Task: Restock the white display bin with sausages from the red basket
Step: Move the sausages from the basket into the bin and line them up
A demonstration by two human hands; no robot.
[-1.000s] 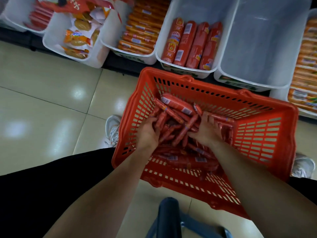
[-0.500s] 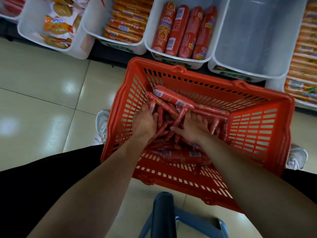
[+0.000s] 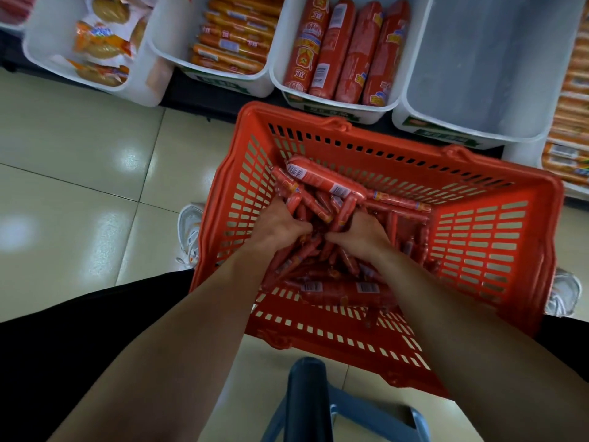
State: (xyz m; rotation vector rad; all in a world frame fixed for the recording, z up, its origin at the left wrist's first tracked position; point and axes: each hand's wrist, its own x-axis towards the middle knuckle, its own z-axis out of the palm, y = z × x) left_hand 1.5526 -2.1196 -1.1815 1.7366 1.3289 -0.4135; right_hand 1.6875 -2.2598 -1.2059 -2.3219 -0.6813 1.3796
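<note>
The red basket (image 3: 497, 250) stands on the floor in front of me, holding a heap of thin red sausages (image 3: 314, 199) and a few thick ones (image 3: 325, 181). Both hands are down in the heap, side by side. My left hand (image 3: 277, 224) is closed around a bunch of thin sausages; my right hand (image 3: 363, 232) curls around the same bunch from the right. Just beyond the basket, at the upper right, sits an empty white display bin (image 3: 471, 132).
A row of white bins lines the shelf: thick red sausages (image 3: 347, 49), orange sausage packs (image 3: 232, 36), snack packets (image 3: 102, 49). More orange packs (image 3: 570, 100) lie at far right. White shoes (image 3: 189, 231) flank the basket. A blue stool frame (image 3: 306, 400) is below.
My two hands have drawn closer together in the basket, gathering thin sausages into one bunch between them. The view has shifted slightly toward the shelf.
</note>
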